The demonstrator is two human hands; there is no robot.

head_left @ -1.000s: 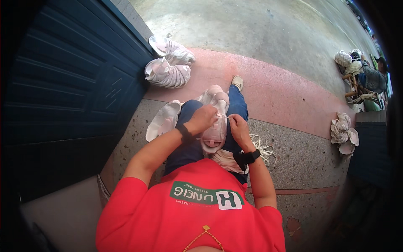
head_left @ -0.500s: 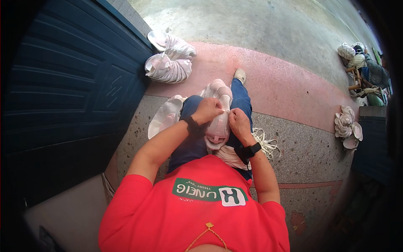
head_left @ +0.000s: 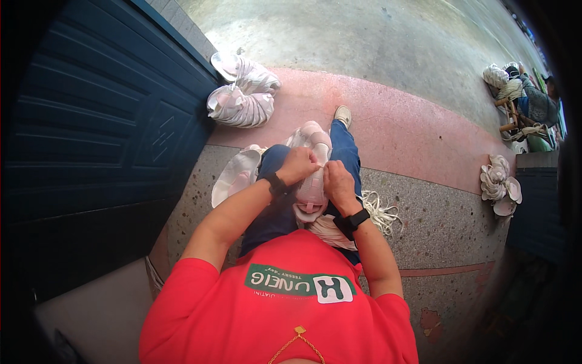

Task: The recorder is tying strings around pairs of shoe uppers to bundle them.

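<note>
A pale pink and white shoe upper (head_left: 311, 193) lies lengthwise over my lap, between my thighs. My left hand (head_left: 298, 165) is closed in a pinch at its left edge. Opposite it, my right hand (head_left: 338, 182) is curled closed at the right edge. A thin white shoelace appears to run between the two sets of fingertips, across the upper; its ends are hidden. More pale uppers (head_left: 314, 134) lie beyond my hands, against my knees. By my left leg hangs another whitish upper (head_left: 233, 177). Loose white laces (head_left: 381, 213) spill out beside my right thigh.
A dark blue panelled door (head_left: 103, 121) stands close on my left. Beside it sits a twisted bundle of pale uppers (head_left: 245, 100). A similar bundle (head_left: 500, 185) lies at the right, near a dark blue panel. Farther right are a wooden stool (head_left: 508, 115) and white bundles (head_left: 496, 76).
My right hand has moved slightly left and down, and my left hand slightly down. Both stay closed at the upper. The whole view has shifted a little.
</note>
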